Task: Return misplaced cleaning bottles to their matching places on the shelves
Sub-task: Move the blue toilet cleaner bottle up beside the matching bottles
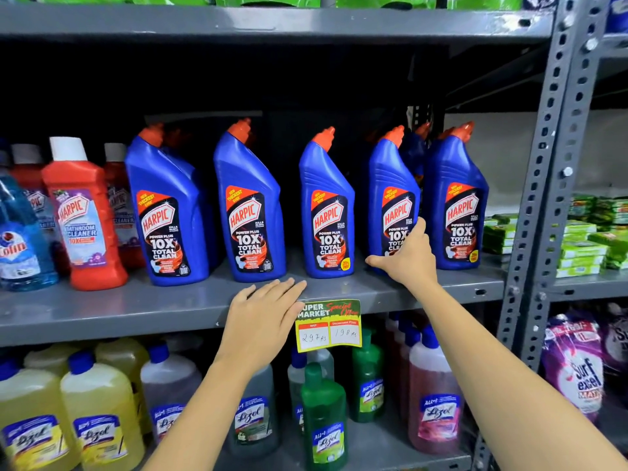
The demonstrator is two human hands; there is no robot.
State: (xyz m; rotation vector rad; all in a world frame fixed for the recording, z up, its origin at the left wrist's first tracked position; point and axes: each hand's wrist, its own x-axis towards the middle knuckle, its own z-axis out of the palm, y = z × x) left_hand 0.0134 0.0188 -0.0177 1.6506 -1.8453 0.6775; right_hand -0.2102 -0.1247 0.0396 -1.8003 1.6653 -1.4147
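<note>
Head cam | right hand (407, 256) grips blue Harpic bottle (394, 202) | left hand (265, 317) flat, released, on shelf edge (136, 311)

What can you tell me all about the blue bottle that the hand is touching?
The blue Harpic bottle is glossy plastic with an angled orange cap and a dark label reading "Power Plus 10X Total Clean". It stands upright on the grey metal shelf, fourth in the front row of five alike. The right hand grips its lower front, covering part of the label.
</note>
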